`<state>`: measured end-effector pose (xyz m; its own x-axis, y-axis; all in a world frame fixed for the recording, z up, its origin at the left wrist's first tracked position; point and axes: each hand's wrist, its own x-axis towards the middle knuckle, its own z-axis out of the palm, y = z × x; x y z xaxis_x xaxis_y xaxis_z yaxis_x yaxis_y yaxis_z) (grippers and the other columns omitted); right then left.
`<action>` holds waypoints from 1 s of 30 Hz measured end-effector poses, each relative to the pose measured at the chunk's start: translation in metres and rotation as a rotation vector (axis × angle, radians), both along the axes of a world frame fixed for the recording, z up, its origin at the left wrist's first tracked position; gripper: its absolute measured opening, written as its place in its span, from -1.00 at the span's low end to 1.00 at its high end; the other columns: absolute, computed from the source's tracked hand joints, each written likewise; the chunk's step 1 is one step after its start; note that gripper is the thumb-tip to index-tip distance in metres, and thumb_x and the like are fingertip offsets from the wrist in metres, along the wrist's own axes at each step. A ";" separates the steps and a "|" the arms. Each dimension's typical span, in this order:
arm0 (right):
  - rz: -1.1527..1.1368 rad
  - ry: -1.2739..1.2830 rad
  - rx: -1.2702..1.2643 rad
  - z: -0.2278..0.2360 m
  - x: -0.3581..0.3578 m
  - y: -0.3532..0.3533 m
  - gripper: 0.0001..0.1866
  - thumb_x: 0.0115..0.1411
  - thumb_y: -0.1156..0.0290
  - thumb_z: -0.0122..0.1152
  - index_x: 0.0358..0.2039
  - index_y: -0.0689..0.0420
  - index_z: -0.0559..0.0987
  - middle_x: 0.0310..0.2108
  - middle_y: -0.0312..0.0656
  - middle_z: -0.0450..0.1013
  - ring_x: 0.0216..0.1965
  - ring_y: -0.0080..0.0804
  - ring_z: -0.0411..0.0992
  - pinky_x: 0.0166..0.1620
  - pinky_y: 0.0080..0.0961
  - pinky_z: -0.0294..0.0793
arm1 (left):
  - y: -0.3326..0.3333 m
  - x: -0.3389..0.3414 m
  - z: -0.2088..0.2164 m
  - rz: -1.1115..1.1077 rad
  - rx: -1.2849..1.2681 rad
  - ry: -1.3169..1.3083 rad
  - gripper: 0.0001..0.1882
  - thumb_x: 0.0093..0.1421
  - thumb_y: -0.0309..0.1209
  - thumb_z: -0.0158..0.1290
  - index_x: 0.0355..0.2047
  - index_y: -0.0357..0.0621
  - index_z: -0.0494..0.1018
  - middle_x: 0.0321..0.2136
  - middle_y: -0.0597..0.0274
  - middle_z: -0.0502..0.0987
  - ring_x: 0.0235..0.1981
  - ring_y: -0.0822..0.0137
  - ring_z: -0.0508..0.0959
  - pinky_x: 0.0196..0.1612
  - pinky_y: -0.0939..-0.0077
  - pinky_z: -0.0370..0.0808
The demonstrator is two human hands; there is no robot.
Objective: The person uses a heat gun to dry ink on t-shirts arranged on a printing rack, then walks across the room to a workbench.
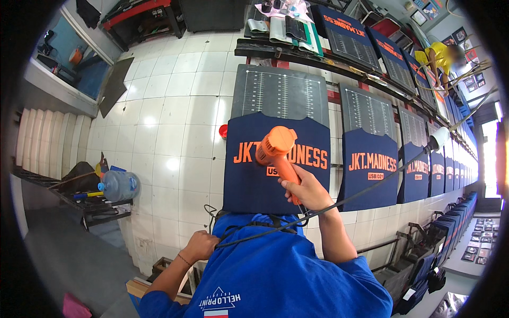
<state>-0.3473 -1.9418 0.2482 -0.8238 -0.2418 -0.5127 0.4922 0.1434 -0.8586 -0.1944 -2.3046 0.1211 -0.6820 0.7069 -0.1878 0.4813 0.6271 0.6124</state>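
Observation:
My right hand [310, 190] is closed around the handle of an orange hair dryer [281, 142], holding it over a navy shirt panel [252, 191] with orange lettering. The dryer covers the middle of that print. Under the fabric lies a dark board [281, 90] with white ruler marks, its far part bare. Low in front of my body, my left hand [201, 245] is clenched on a black cable [352, 199]. The cable runs from there across my right forearm up to a pale plug connector [439, 139] at the right.
More boards with navy printed panels [371, 168] line up to the right, and another row [350, 45] stands across a metal rail. A co-worker in yellow [440, 55] is at the far right. Left are a water jug [119, 185], a rack [95, 214] and white floor tiles [164, 106].

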 end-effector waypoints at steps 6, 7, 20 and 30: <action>0.018 0.090 -0.006 -0.009 -0.010 -0.008 -0.68 0.30 0.36 0.14 -0.03 0.27 0.40 -0.54 -0.29 0.39 -0.58 -0.63 0.40 -0.53 -0.65 0.42 | 0.002 -0.005 0.010 -0.020 -0.054 -0.031 -0.87 0.01 -0.33 0.01 -0.59 -0.06 0.49 -0.62 0.17 0.54 -0.57 0.06 0.56 -0.39 0.18 0.47; -0.002 0.093 0.009 -0.011 -0.017 -0.009 -0.68 0.30 0.36 0.13 -0.03 0.27 0.40 -0.54 -0.29 0.40 -0.59 -0.63 0.39 -0.54 -0.65 0.41 | 0.001 -0.004 0.009 -0.018 -0.050 -0.024 -0.86 0.01 -0.33 0.01 -0.59 -0.06 0.48 -0.62 0.17 0.54 -0.57 0.06 0.56 -0.39 0.19 0.47; 0.041 0.130 0.046 -0.016 -0.045 -0.032 -0.58 0.30 0.33 0.14 0.07 0.30 0.36 -0.53 -0.28 0.40 -0.58 -0.60 0.41 -0.52 -0.62 0.44 | -0.001 0.000 0.007 0.008 -0.033 0.003 -0.85 0.01 -0.32 0.01 -0.60 -0.06 0.49 -0.63 0.17 0.54 -0.58 0.05 0.56 -0.41 0.18 0.48; 0.083 0.143 0.002 -0.031 -0.054 -0.037 -0.48 0.30 0.33 0.13 0.19 0.30 0.30 -0.52 -0.28 0.40 -0.56 -0.59 0.41 -0.51 -0.62 0.45 | -0.001 0.004 0.001 0.036 -0.007 0.035 -0.79 -0.03 -0.22 0.06 -0.64 -0.04 0.41 -0.65 0.17 0.51 -0.59 0.05 0.53 -0.42 0.17 0.46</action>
<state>-0.4009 -1.9792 0.2173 -0.8659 -0.3109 -0.3920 0.3512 0.1805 -0.9188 -0.1907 -2.3059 0.1226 -0.7135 0.6803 -0.1677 0.4795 0.6486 0.5911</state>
